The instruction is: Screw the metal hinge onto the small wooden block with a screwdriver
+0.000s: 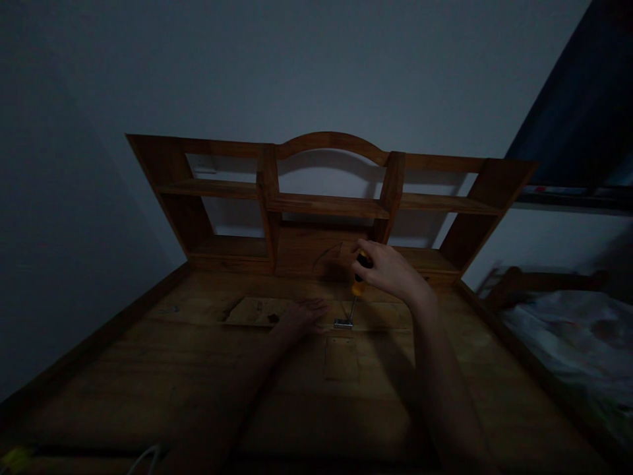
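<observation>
In dim light my right hand [388, 269] is closed round a screwdriver [357, 285] with a yellow and black handle, held nearly upright. Its tip rests on a small metal fitting [343, 323] on the wooden desk [198, 389]. My left hand [302, 315] lies flat with fingers stretched out on a loose wooden board [252, 310], just left of the fitting. A small rectangular wooden piece [341, 359] lies on the desk below the fitting.
A wooden hutch with shelves and an arched top [329, 142] stands at the back of the desk against a pale wall. A bed with light bedding [568, 343] is at the right. A yellow object [14, 456] and a white cable [146, 458] sit at the bottom left.
</observation>
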Demonstrator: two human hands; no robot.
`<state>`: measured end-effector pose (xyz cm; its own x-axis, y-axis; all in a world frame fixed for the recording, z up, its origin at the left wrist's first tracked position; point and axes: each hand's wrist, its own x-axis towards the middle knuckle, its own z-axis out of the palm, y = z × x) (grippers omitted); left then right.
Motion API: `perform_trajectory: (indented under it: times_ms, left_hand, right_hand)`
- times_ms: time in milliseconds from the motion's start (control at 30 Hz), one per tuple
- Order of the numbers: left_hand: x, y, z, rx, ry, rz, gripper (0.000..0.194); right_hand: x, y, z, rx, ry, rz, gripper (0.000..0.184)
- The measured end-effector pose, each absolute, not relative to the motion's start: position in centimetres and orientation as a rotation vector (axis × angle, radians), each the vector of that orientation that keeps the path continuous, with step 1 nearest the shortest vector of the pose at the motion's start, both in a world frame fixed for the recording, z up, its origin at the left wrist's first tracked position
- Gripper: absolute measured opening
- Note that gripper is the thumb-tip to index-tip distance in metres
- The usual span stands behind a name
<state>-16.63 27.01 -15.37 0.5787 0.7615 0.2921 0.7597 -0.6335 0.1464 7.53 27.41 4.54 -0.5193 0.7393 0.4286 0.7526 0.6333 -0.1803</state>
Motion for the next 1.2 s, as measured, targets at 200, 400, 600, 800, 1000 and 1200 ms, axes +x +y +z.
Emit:
perform_trajectory:
  times_ms: [200,400,600,800,1000,1200]
  left_hand:
    - [-16.7,26.9,-15.2,2.760,1.363,0.471,0.054]
    - [-16.6,26.7,-14.9,2.777,1.345,0.479,0.055]
    - [-16.3,26.6,-14.7,2.774,1.379,0.468,0.052]
    - [-16.4,26.8,-15.2,2.765,1.378,0.476,0.053]
    - [-16.4,27.1,-15.7,2.808,1.373,0.500,0.053]
    - [-16.6,27.5,-16.5,2.857,1.332,0.534,0.055]
  right_hand:
    - [7.7,27.4,4.5,-1.213,-2.370,-0.065,0.017]
    - [7.5,27.4,4.5,-1.241,-2.398,-0.108,0.023]
    - [7.2,27.2,4.4,-1.170,-2.418,-0.037,0.019]
    - [7.4,27.4,4.4,-1.266,-2.363,-0.166,0.029]
    - [7.2,27.1,4.6,-1.166,-2.416,-0.024,0.016]
    - [6.2,27.0,4.2,-1.336,-2.340,-0.261,0.034]
